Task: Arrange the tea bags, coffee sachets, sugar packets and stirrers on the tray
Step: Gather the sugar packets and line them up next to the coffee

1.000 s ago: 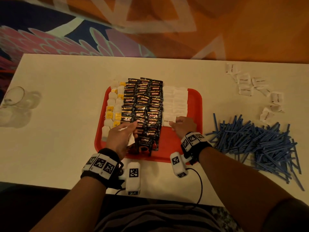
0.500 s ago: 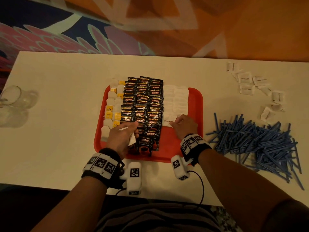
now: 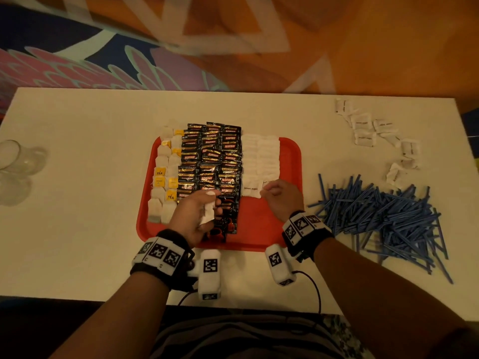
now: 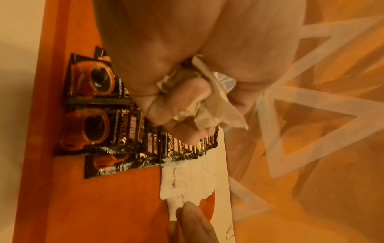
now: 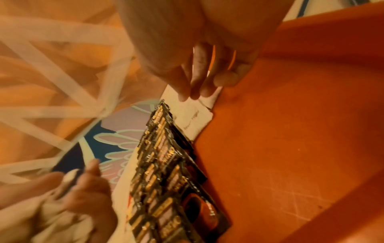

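Note:
On the red tray lie tea bags at the left, black coffee sachets in the middle and white sugar packets at the right. My left hand hovers over the near coffee sachets and grips a crumpled bunch of white packets. My right hand rests its fingertips on the nearest sugar packet of the right column. Blue stirrers lie heaped on the table to the right of the tray.
Several loose sugar packets lie scattered at the table's far right. Clear glasses stand at the left edge. The tray's near right part is bare red. A patterned carpet lies beyond the table.
Almost nothing: both hands stay where they were, the left still holding its packets, the right still at the nearest sugar packet. The view shifted slightly.

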